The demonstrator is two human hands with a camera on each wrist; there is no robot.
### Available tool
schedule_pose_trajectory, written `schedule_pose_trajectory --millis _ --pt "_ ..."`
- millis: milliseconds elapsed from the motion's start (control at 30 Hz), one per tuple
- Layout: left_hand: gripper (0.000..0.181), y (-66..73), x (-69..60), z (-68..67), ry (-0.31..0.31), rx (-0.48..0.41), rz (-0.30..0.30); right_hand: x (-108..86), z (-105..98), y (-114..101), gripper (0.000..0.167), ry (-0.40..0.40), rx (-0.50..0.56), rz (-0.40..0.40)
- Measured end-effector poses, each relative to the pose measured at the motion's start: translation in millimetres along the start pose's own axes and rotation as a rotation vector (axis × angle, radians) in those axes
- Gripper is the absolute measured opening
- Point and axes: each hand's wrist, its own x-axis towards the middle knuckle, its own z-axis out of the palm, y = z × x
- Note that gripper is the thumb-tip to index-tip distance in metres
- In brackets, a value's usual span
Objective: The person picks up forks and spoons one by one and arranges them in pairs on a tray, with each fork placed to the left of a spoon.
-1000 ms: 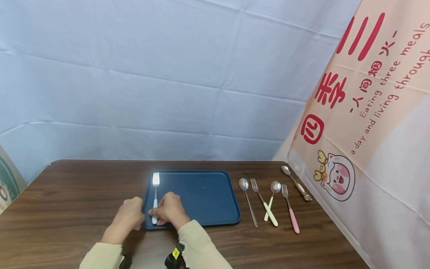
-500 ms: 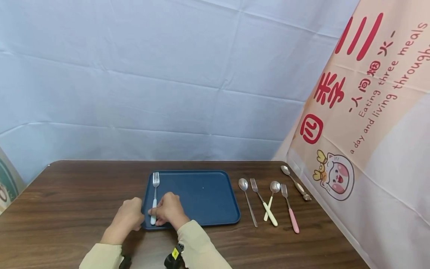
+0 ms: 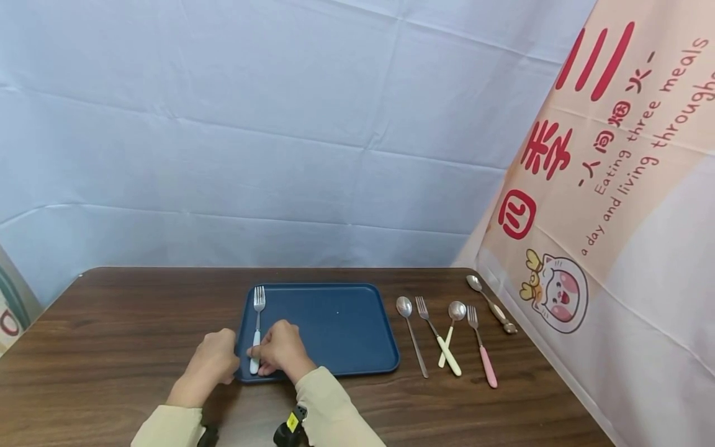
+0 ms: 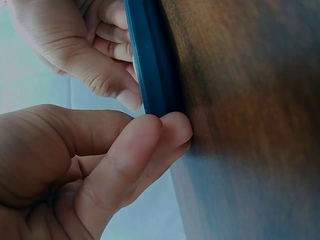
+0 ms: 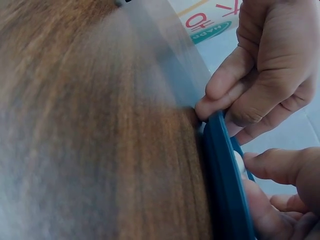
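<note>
A blue tray (image 3: pixel 329 329) lies on the table, and a fork with a light handle (image 3: pixel 258 320) rests along its left side, tines away from me. My left hand (image 3: pixel 213 357) grips the tray's left front corner; in the left wrist view the left hand (image 4: pixel 95 165) pinches the tray rim (image 4: pixel 150 60) between thumb and fingers. My right hand (image 3: pixel 283 349) holds the fork's handle end between thumb and fingers. The right wrist view has the right hand (image 5: pixel 285 195) at the white handle end (image 5: pixel 239 162), just inside the tray wall (image 5: pixel 222 175).
Right of the tray lie a metal spoon (image 3: pixel 412 335), a cream-handled fork (image 3: pixel 441 338) crossing a cream-handled spoon (image 3: pixel 457 311), a pink-handled fork (image 3: pixel 483 351) and another spoon (image 3: pixel 491 303). A pale cloth (image 3: pixel 251 124) hangs behind the wooden table (image 3: pixel 139 323).
The fork's handle end has shifted slightly left in my right hand. My left hand keeps its grip on the tray corner.
</note>
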Motion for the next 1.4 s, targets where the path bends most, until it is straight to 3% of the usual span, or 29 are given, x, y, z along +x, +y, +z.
schedule_pose_trajectory --millis 233,333,600,867,1100,1400 --pt "0.007 -0.4 -1.2 -0.2 0.002 -0.001 -0.008 -1.0 -1 0 0.026 -0.017 0.015 -0.011" --pt "0.007 -0.9 -1.2 0.3 -0.001 -0.001 -0.009 -1.0 -4 0 0.029 -0.026 -0.035 -0.027" --pt "0.007 -1.4 -1.0 0.0 -0.02 0.001 -0.016 -1.9 -21 -10 0.023 -0.019 -0.544 -0.22" --pt "0.007 -2.2 -0.4 -0.4 -0.03 -0.041 -0.018 -8.0 -32 -18 0.026 -0.005 -0.803 -0.307" --pt "0.008 -2.0 -0.2 -0.8 -0.033 -0.064 -0.023 -9.4 -34 -19 0.021 -0.011 -0.843 -0.318" --pt "0.007 -3.6 0.0 -0.7 -0.033 -0.05 -0.012 -8.7 -36 -16 0.03 -0.038 -0.86 -0.322"
